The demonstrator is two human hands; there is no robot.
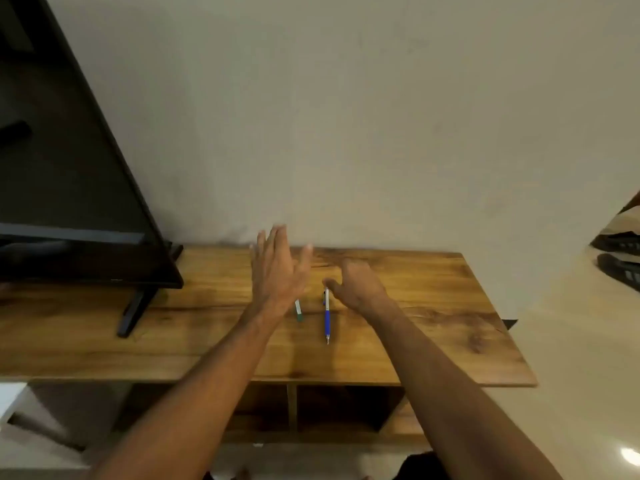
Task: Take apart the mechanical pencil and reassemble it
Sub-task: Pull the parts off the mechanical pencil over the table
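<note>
A blue and white mechanical pencil (327, 317) lies on the wooden table (433, 306), tip pointing toward me. A second pencil with a green and white end (299, 311) lies just left of it, mostly hidden under my left hand. My left hand (277, 268) hovers above the table with fingers spread and palm turned right, holding nothing. My right hand (356, 284) hangs palm down just right of the blue pencil's upper end, fingers loosely curled, thumb close to the pencil; it does not grip it.
A black monitor (69, 188) on a stand (133, 311) occupies the table's left part. A plain wall rises behind. Open shelf compartments (291, 407) sit under the tabletop. Dark shoes (620, 258) lie on the floor at the right.
</note>
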